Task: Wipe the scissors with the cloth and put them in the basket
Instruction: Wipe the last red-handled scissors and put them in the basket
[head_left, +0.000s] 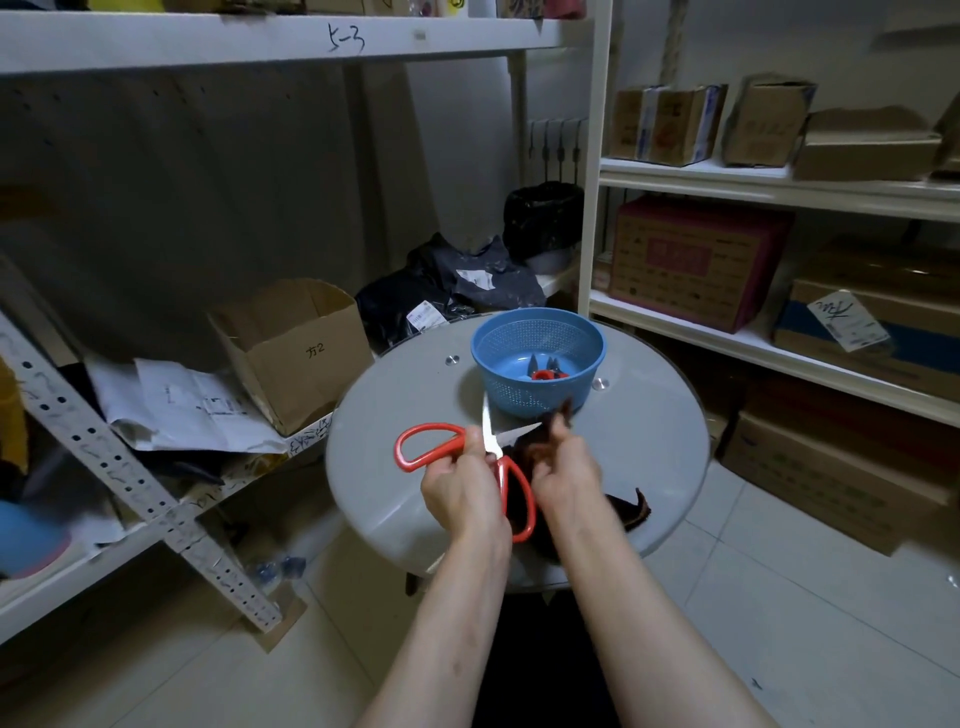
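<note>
My left hand (460, 486) grips a pair of red-handled scissors (423, 447) near the pivot, above the round grey table (395, 415). The blades are spread apart: one points up, the other points right. My right hand (563, 470) holds a dark brown cloth (631, 512) against the right-pointing blade; the cloth hangs down onto the table. A blue perforated basket (537, 364) stands at the table's far side, just beyond the blades. Inside it lies another pair of red-handled scissors (545, 371).
White metal shelving with cardboard boxes (696, 265) lines the right wall. An open cardboard box (296, 348) and loose papers lie on a low shelf to the left. Black bags (452, 286) are heaped behind the table. Pale floor tiles surround the table.
</note>
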